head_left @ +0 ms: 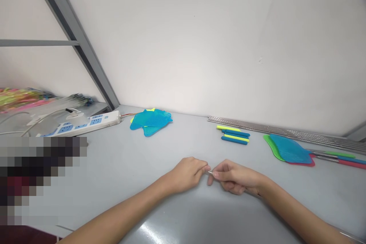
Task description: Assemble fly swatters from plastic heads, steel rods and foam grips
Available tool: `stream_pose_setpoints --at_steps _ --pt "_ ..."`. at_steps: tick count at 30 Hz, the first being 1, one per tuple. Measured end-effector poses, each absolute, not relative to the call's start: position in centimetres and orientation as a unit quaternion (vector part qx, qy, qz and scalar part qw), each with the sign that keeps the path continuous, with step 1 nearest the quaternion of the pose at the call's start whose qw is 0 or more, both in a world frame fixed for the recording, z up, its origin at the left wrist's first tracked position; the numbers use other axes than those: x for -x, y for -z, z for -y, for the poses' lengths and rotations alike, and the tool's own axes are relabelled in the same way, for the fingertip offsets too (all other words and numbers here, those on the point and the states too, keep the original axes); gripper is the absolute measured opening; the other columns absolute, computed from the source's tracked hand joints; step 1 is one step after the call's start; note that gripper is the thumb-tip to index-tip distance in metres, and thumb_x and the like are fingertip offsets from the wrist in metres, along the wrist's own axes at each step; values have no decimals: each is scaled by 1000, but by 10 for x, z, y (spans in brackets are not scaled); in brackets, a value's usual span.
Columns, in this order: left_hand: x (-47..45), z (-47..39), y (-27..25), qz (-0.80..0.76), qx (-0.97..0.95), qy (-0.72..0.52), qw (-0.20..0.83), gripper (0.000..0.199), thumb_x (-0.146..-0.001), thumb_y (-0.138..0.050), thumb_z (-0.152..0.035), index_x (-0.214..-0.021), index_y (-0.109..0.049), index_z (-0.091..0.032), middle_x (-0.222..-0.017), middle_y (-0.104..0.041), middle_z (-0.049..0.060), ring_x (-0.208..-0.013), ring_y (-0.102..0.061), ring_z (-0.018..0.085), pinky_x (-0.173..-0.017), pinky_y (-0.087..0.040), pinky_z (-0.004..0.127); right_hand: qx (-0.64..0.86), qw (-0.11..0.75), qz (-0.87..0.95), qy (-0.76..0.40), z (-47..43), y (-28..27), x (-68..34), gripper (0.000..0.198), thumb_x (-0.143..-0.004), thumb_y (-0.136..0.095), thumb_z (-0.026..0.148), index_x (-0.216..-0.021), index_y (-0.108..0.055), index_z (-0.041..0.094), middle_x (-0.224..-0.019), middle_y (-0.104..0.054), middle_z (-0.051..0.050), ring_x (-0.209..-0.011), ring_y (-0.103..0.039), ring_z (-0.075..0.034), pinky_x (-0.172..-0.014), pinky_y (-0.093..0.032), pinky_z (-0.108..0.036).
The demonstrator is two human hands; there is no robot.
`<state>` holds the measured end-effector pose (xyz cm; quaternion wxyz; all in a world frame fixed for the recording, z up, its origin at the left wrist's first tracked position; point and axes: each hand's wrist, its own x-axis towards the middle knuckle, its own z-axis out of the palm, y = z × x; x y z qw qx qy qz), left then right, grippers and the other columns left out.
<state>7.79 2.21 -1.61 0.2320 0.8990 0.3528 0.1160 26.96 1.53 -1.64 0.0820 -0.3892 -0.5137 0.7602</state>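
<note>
In the head view, my right hand (233, 177) is closed around a thin metal rod (210, 172), pinching it between thumb and fingers near one end. The rod runs back beneath my right forearm and shows again near the lower right corner. My left hand (190, 174) is curled with its fingertips pressed at the rod's end, close to the right fingertips. What lies inside the left fingers is hidden. Beyond my hands are several blue and yellow handle sleeves (234, 140) in a small stack.
Blue and yellow fly swatter heads (151, 120) lie by the wall. Long metal rods (274, 130) lie along it at right, beside fly swatters (291, 149) with handles. A power strip (94, 122) with cords sits left, near a grey metal frame (82, 45) and bagged colourful items (23, 97).
</note>
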Motion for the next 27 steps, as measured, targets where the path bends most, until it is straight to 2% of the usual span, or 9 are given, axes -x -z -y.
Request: stream_pose_setpoints --at_steps 12,20,27 --pt "-81 -16 20 -359 -896 -121 231 37 -83 -23 -24 -64 -54 -21 -50 -44 -4 -47 -39 8 -53 -29 18 404 79 522 -747 -15 18 -268 32 -74 -46 41 -84 -57 14 -41 -27 8 -32 -17 -1 -29 -6 -17" --pt "-79 -25 22 -370 -895 -135 209 32 -83 -25 -24 -59 -44 -18 -50 -41 -4 -49 -39 8 -51 -28 18 405 115 514 -748 -14 20 -264 28 -76 -44 37 -83 -57 14 -42 -26 8 -32 -15 -1 -28 -6 -17" --pt "-75 -31 19 -375 -880 -144 252 36 -83 -22 -32 -55 -38 -17 -48 -37 -4 -46 -35 8 -47 -25 20 409 133 514 -742 -13 18 -261 30 -75 -43 40 -84 -56 14 -45 -27 8 -33 -15 -1 -30 -6 -17"
